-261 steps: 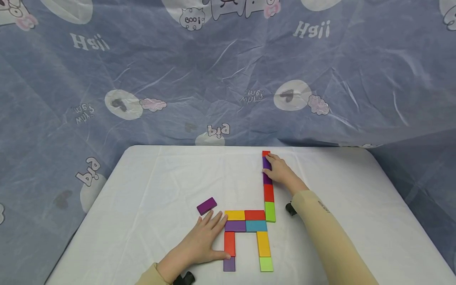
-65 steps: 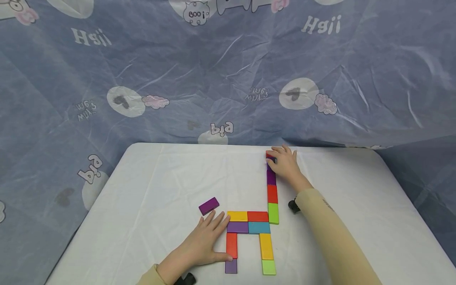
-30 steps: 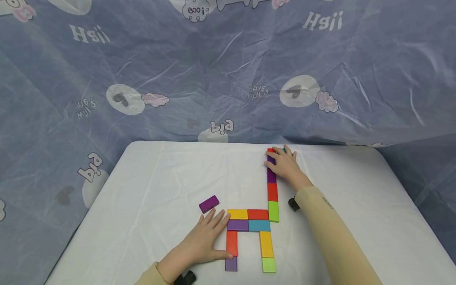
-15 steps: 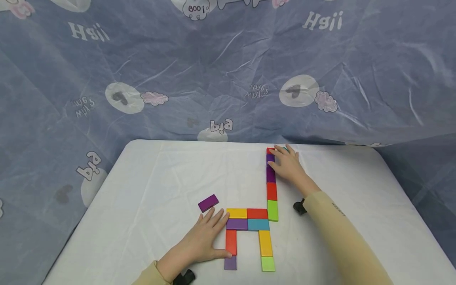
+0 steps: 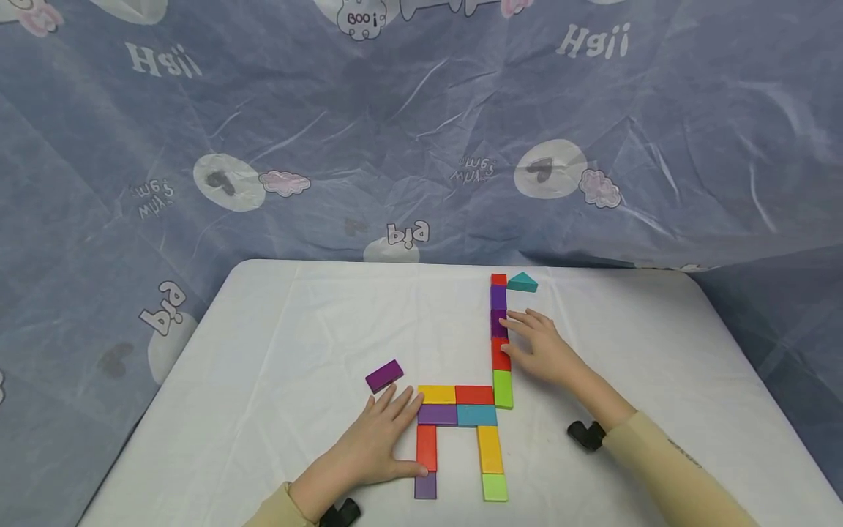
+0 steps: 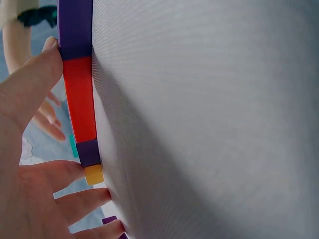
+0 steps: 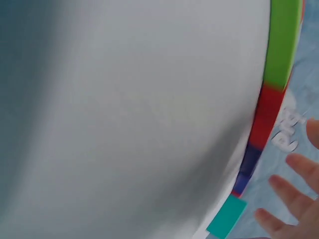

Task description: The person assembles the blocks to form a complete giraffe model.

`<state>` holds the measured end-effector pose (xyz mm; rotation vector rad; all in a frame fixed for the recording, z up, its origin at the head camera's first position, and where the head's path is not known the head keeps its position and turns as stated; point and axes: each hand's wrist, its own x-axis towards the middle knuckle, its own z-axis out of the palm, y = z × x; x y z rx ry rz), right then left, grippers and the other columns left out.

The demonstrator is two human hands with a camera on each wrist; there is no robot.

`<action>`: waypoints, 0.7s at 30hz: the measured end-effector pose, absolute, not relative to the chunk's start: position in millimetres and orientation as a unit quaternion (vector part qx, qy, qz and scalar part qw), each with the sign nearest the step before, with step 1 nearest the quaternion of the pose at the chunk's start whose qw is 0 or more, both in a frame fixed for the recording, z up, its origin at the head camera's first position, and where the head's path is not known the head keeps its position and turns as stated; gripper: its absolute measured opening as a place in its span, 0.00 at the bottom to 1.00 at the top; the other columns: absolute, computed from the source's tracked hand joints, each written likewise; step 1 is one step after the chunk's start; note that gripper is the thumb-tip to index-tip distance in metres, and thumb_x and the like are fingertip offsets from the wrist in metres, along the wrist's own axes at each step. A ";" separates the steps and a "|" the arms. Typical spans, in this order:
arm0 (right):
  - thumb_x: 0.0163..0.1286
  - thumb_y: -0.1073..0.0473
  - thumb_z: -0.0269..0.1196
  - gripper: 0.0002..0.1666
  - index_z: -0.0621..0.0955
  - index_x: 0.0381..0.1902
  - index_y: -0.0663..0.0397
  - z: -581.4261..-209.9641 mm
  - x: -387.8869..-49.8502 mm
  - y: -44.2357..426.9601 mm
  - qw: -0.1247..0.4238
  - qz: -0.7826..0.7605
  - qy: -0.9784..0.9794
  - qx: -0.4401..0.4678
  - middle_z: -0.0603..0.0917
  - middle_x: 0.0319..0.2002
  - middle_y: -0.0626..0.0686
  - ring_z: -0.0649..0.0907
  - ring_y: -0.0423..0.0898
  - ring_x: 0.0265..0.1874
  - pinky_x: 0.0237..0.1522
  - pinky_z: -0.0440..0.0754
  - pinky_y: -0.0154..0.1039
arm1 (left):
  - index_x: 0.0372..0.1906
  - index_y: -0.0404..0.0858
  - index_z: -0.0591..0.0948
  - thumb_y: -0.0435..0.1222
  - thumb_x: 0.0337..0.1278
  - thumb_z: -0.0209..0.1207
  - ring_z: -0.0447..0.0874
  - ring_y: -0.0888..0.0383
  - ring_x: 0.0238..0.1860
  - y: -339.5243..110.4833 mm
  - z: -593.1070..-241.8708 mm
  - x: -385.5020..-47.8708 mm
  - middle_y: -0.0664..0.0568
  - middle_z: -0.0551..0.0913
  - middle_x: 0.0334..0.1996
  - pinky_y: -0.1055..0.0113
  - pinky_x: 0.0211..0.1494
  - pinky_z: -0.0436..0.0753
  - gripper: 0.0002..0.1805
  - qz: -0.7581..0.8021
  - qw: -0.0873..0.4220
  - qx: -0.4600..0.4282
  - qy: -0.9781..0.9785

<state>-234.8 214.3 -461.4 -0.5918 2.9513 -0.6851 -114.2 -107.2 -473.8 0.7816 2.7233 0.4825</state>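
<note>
My left hand [image 5: 378, 446] lies with fingers spread along the left side of a flat block figure. Its thumb touches the joint between a red block [image 5: 426, 448] and a lower purple block [image 5: 425, 486]; fingertips reach the yellow block [image 5: 437, 395]. My right hand [image 5: 543, 348], fingers loosely extended and holding nothing, hovers beside the upright column of blocks, overlapping the dark purple block [image 5: 498, 322] and red block [image 5: 500, 354] in the head view. At the column's far end, a teal triangular block [image 5: 522, 282] sits right of a small red block [image 5: 498, 279].
A loose purple block [image 5: 384, 375] lies tilted beyond my left fingertips. The figure also has a lime block [image 5: 503, 389] at the column's foot, a blue block [image 5: 477, 415] and a right leg of yellow [image 5: 490, 449] and lime. A patterned curtain [image 5: 316, 132] hangs behind the white table [image 5: 309, 315].
My right hand has left the column's far end and drawn back toward me, uncovering the teal triangular block, whose place was bare 8.7 s ago. The left hand stays put.
</note>
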 end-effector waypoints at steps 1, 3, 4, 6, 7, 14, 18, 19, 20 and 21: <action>0.67 0.53 0.64 0.33 0.73 0.68 0.56 -461.0 -226.4 213.6 0.031 -0.225 0.955 -0.190 0.69 0.70 0.63 0.59 0.68 0.71 0.65 0.64 0.70 | 0.77 0.43 0.58 0.67 0.47 0.63 0.51 0.37 0.77 -107.1 -473.6 -114.2 0.45 0.59 0.77 0.34 0.70 0.62 0.56 0.168 0.134 0.269 0.939; 0.67 0.52 0.65 0.34 0.73 0.68 0.55 -459.6 -209.1 211.9 0.040 -0.229 0.955 -0.182 0.69 0.70 0.62 0.61 0.67 0.71 0.63 0.69 0.69 | 0.77 0.43 0.58 0.67 0.48 0.62 0.51 0.36 0.77 -106.8 -473.3 -114.4 0.45 0.59 0.77 0.33 0.70 0.62 0.56 0.170 0.136 0.269 0.938; 0.66 0.51 0.65 0.35 0.73 0.69 0.55 -458.6 -199.9 210.6 0.044 -0.232 0.955 -0.178 0.69 0.69 0.62 0.62 0.67 0.70 0.62 0.71 0.68 | 0.77 0.43 0.58 0.67 0.48 0.62 0.51 0.36 0.77 -106.6 -473.0 -114.6 0.45 0.59 0.77 0.33 0.70 0.62 0.56 0.169 0.137 0.269 0.938; 0.66 0.50 0.66 0.36 0.73 0.69 0.54 -456.8 -181.6 207.7 0.051 -0.238 0.954 -0.174 0.70 0.69 0.63 0.65 0.66 0.68 0.59 0.74 0.66 | 0.77 0.42 0.58 0.67 0.48 0.62 0.51 0.36 0.77 -106.5 -472.8 -114.9 0.45 0.59 0.77 0.33 0.70 0.62 0.56 0.168 0.137 0.270 0.938; 0.65 0.49 0.67 0.36 0.72 0.69 0.53 -455.9 -172.7 206.0 0.057 -0.241 0.954 -0.171 0.70 0.68 0.63 0.67 0.65 0.67 0.59 0.74 0.66 | 0.77 0.42 0.58 0.67 0.48 0.62 0.51 0.36 0.77 -106.4 -472.8 -115.1 0.45 0.59 0.77 0.33 0.70 0.62 0.56 0.167 0.137 0.271 0.938; 0.62 0.39 0.67 0.41 0.72 0.70 0.45 -454.8 -123.2 195.3 0.105 -0.233 0.957 -0.134 0.67 0.70 0.65 0.68 0.65 0.67 0.59 0.75 0.65 | 0.77 0.42 0.58 0.67 0.47 0.62 0.51 0.35 0.76 -106.3 -472.8 -115.0 0.44 0.59 0.77 0.33 0.70 0.61 0.57 0.166 0.135 0.273 0.938; 0.57 0.34 0.69 0.47 0.70 0.71 0.42 -457.2 -108.6 189.8 0.138 -0.227 0.957 -0.116 0.65 0.71 0.64 0.66 0.66 0.69 0.57 0.76 0.67 | 0.77 0.42 0.58 0.68 0.47 0.62 0.51 0.36 0.77 -106.7 -474.6 -115.7 0.44 0.58 0.77 0.32 0.70 0.61 0.57 0.168 0.141 0.272 0.937; 0.56 0.33 0.69 0.48 0.70 0.72 0.42 -457.8 -106.6 188.1 0.146 -0.224 0.957 -0.111 0.64 0.72 0.64 0.65 0.66 0.69 0.56 0.76 0.67 | 0.77 0.42 0.58 0.68 0.47 0.62 0.51 0.36 0.77 -106.9 -475.1 -115.7 0.44 0.58 0.77 0.32 0.70 0.61 0.57 0.168 0.142 0.271 0.937; 0.55 0.33 0.70 0.49 0.70 0.72 0.41 -458.6 -105.2 186.5 0.153 -0.220 0.958 -0.106 0.64 0.72 0.64 0.64 0.66 0.70 0.55 0.76 0.68 | 0.77 0.42 0.58 0.68 0.47 0.62 0.51 0.36 0.77 -107.0 -475.3 -115.7 0.44 0.58 0.77 0.32 0.69 0.61 0.57 0.168 0.144 0.271 0.937; 0.54 0.33 0.70 0.50 0.69 0.72 0.41 -459.1 -104.3 185.1 0.157 -0.215 0.958 -0.104 0.64 0.72 0.63 0.64 0.66 0.70 0.55 0.76 0.68 | 0.77 0.42 0.58 0.69 0.47 0.62 0.51 0.36 0.77 -107.1 -475.4 -115.5 0.44 0.58 0.77 0.32 0.69 0.61 0.57 0.169 0.145 0.271 0.937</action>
